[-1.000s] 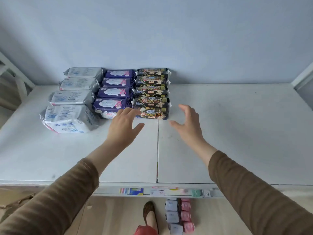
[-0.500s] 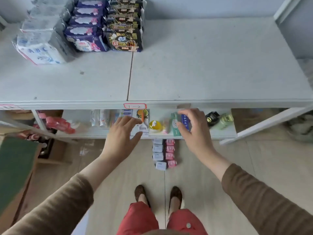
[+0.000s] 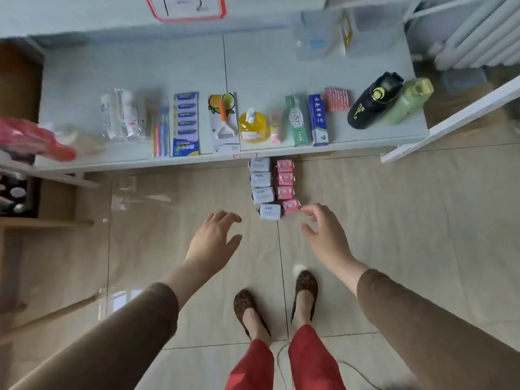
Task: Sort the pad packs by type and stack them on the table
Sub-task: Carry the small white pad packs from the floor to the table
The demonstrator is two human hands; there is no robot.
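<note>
Two short rows of small pad packs lie on the tiled floor just in front of the lower shelf: white packs marked ABC (image 3: 269, 211) on the left and pink packs (image 3: 285, 179) on the right. My left hand (image 3: 214, 240) hovers open, to the left of and nearer than the closest white pack. My right hand (image 3: 326, 235) is open too, its fingertips close beside the nearest pink pack (image 3: 290, 206), touching nothing. The table top with the sorted stacks is out of view.
The lower shelf (image 3: 281, 68) carries toothbrushes, a razor card (image 3: 185, 123), a peeler, a yellow soap bottle (image 3: 252, 126), toothpaste boxes and two flasks (image 3: 374, 101). A white table leg (image 3: 450, 122) slants at the right. My feet (image 3: 304, 288) stand below the packs.
My view has tipped from the table top down to the floor. Both hands came off the table edge and dropped toward the packs on the floor, still holding nothing.
</note>
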